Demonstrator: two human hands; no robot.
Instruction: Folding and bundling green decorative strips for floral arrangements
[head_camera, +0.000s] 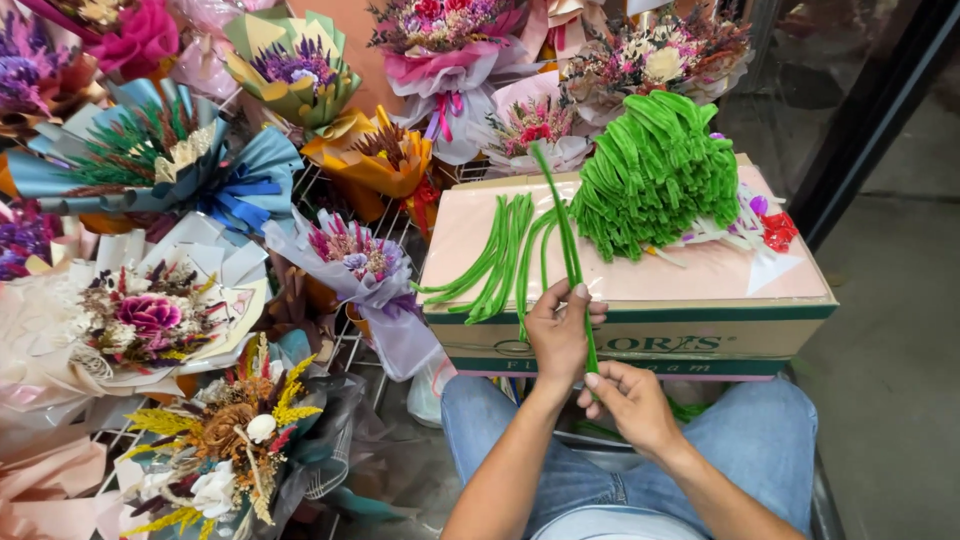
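My left hand (558, 330) and my right hand (632, 402) both grip one long green pipe cleaner (562, 220), which slants up and away from my lap. The left hand pinches it higher, the right hand lower near its bottom end. Just beyond my hands stands a cardboard box (640, 335) with a pink sheet (700, 272) on top. Several bent green pipe cleaners (492, 268) lie on the sheet's left side. A big heap of folded green pipe cleaners (652, 172) rests on its right side.
Wrapped dried-flower bouquets (150, 315) fill the left and the back, leaning on a white wire rack (360, 350). Red and purple scraps (772, 226) lie at the box's right end. My knees in blue jeans (760, 430) are below. A dark door frame (868, 110) runs at right.
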